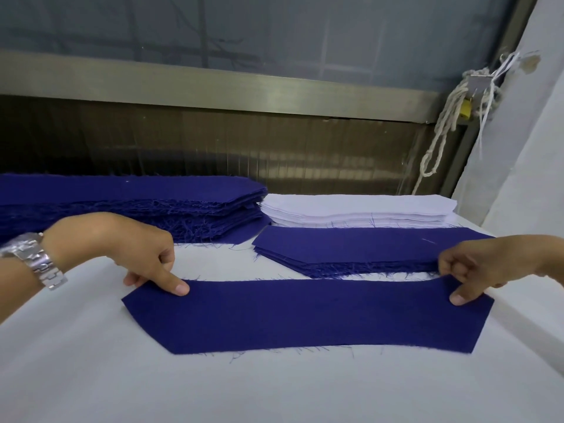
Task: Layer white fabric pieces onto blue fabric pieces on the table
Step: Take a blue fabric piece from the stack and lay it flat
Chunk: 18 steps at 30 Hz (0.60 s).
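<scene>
From the head camera we see a single blue fabric piece [305, 315] spread on the white table [91, 377], a long strip with slanted ends, its frayed near edge lying flat on the surface. The left hand [137, 251] pinches its far left corner, one digit pressed on top of the cloth and the other fingers curled behind. The right hand [482, 267] pinches the far right corner in the same way, and there the edge rises slightly off the table. A metal wristwatch [36, 261] sits on the left wrist.

Behind the strip, just beyond its far edge on the right, lies a low blue stack [360, 248] of similar pieces. Behind that, and touching it, rests the white stack [357, 212], neatly piled. To the left is a taller blue pile [137, 203], its frayed threads hanging loose (we cannot count the layers in any of them). No white piece lies on the held strip.

At the far right corner, a pale rope [442, 132] hangs looped from a metal frame, with a small yellow padlock [465, 109] beside it.
</scene>
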Available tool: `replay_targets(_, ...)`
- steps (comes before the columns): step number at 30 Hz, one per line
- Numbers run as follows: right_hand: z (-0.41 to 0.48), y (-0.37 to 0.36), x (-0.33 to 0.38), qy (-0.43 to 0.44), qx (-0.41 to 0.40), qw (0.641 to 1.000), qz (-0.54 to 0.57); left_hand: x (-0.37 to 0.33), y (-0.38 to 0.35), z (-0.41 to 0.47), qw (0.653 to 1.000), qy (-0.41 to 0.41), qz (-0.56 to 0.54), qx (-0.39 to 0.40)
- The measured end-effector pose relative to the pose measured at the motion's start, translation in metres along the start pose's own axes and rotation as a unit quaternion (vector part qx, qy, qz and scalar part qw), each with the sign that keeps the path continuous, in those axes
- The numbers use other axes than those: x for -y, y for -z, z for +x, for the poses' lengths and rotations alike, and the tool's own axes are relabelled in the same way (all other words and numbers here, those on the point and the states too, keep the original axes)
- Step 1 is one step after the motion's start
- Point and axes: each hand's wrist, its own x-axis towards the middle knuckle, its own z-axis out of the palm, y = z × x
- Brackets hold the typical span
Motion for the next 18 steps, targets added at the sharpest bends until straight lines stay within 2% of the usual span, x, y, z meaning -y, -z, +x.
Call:
replay_targets(4, 0.0, 0.001, -0.007, -0.028, -0.029, 0.999, -0.031, 0.002, 0.0, -0.003, 0.999, 0.029, 0.028, -0.027)
replay_targets(10, -0.001, 0.005, -0.013, -0.034, -0.047, 0.998, -0.009, 0.009, 0.006, -0.01, 0.997, 0.037, 0.044, -0.056)
replay_targets(13, -0.001, 0.004, -0.011, -0.029, -0.061, 0.998, -0.004, 0.006, 0.007, -0.013, 0.997, 0.022, 0.027, -0.073)
replay_targets(18, -0.001, 0.0, -0.006, -0.018, -0.07, 0.997, -0.033, -0.008, 0.001, -0.011, 0.998, -0.008, 0.023, -0.053)
